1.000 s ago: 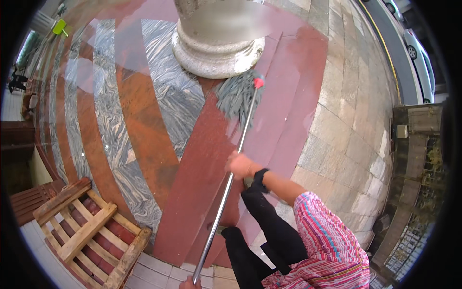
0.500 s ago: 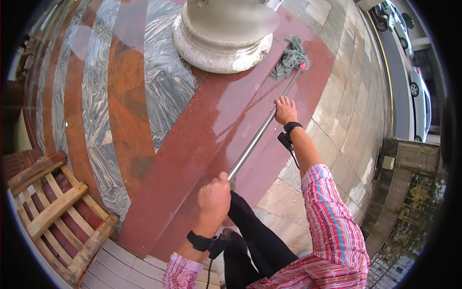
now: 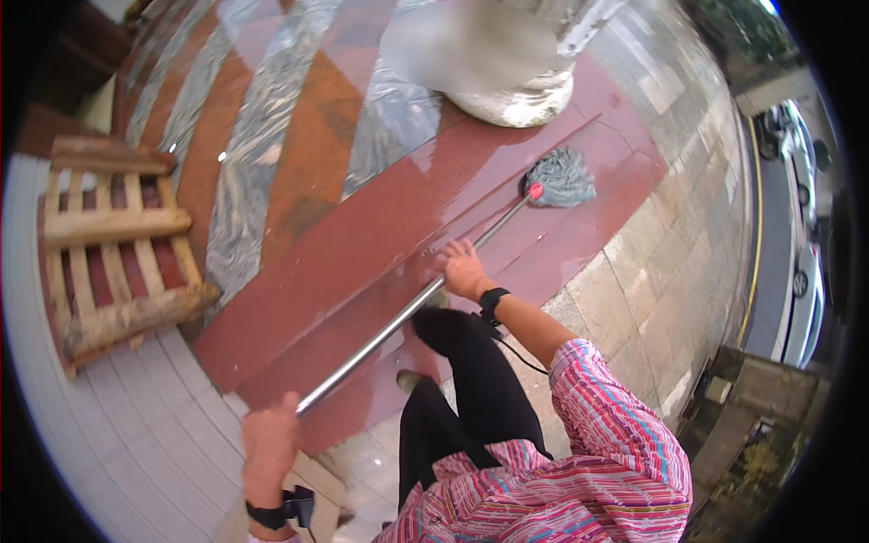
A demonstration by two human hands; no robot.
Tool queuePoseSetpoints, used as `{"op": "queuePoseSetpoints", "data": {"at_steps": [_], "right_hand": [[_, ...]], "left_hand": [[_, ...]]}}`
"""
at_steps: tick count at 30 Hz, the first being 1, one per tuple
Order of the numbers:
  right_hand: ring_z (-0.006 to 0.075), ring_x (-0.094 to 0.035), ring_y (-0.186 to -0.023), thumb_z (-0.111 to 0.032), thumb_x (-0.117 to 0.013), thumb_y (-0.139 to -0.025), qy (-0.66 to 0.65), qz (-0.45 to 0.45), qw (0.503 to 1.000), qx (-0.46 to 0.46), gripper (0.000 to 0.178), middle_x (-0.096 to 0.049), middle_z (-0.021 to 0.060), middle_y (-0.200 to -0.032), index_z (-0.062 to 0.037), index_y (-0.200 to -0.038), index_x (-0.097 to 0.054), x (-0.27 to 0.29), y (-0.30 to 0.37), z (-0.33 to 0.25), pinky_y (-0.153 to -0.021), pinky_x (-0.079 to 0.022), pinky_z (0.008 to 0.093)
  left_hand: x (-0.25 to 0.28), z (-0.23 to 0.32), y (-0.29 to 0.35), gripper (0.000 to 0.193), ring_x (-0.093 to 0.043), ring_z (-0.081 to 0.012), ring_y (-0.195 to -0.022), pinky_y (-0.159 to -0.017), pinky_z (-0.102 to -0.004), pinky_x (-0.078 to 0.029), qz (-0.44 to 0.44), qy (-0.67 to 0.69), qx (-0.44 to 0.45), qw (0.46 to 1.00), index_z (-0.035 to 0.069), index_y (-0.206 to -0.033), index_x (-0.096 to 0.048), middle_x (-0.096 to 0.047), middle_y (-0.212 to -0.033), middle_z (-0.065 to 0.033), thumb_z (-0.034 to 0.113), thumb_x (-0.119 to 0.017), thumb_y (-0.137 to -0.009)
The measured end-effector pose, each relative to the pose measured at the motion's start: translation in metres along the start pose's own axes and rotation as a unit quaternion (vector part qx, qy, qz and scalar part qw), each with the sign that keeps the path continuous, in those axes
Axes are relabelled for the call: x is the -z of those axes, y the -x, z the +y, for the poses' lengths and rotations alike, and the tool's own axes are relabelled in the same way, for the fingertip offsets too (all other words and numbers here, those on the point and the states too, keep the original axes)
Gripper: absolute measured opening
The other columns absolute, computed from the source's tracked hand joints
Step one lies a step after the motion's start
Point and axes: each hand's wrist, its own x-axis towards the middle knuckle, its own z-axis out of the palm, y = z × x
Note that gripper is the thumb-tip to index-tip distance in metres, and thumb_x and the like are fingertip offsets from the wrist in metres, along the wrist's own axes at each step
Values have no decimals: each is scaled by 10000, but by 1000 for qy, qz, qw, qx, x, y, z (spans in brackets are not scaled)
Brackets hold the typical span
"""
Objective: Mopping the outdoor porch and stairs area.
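Both hands were wrapped tight on the mop pole [image 3: 407, 312], left hand [image 3: 269, 443] low, right hand [image 3: 464, 269] higher. The mop head [image 3: 561, 177] lay just beside the stone pillar base [image 3: 516, 95]. The red floor [image 3: 362, 235] there shone wet (the rest looked unmopped).

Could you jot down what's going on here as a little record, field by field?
Left hand: grips the near end of the mop handle
Right hand: holds the handle farther along
Mop head: grey strings, resting on the red stone floor
Beyond it: pale stone column base
To the left: wooden pallet
Floor look: glossy, seemingly wet
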Motion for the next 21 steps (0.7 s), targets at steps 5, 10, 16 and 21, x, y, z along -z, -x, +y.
{"op": "queuePoseSetpoints", "data": {"at_steps": [5, 10, 16, 21], "right_hand": [[278, -494, -1134, -130, -582, -694, -191, -137, 968, 93, 253, -626, 59, -1055, -231, -909, -668, 38, 56, -200, -964, -292, 498], [252, -576, -962, -127, -551, -734, -235, -201, 902, 300, 250, -640, 52, -917, -220, -931, -674, 62, 136, -386, -848, -339, 437], [284, -582, -945, -91, -604, -704, -355, -274, 778, 440, 252, -648, 111, -872, -146, -944, -658, -4, 168, -425, -852, -371, 432], [339, -605, -808, -144, -607, -662, -437, -267, 730, 453, 164, -643, 136, -755, -88, -810, -649, 20, 167, -355, -803, -413, 417]], "left_hand": [[27, -29, 200, 91, -563, -322, -577, -533, -414, -427, 35, -57, 152, 986, 83, -721, -510, -544, -599, -107, -1, -530, -693], [48, -12, 396, 99, -514, -370, -718, -651, -436, -380, 68, -96, 402, 908, 42, -728, -497, -518, -682, -165, -40, -512, -675], [17, 81, 445, 168, -526, -388, -617, -576, -466, -395, -2, -157, 533, 831, 37, -700, -456, -509, -627, -162, 94, -610, -736], [39, 160, 402, 256, -536, -389, -603, -578, -485, -400, 17, -291, 525, 800, 17, -706, -458, -516, -625, -166, 179, -598, -847]]}}
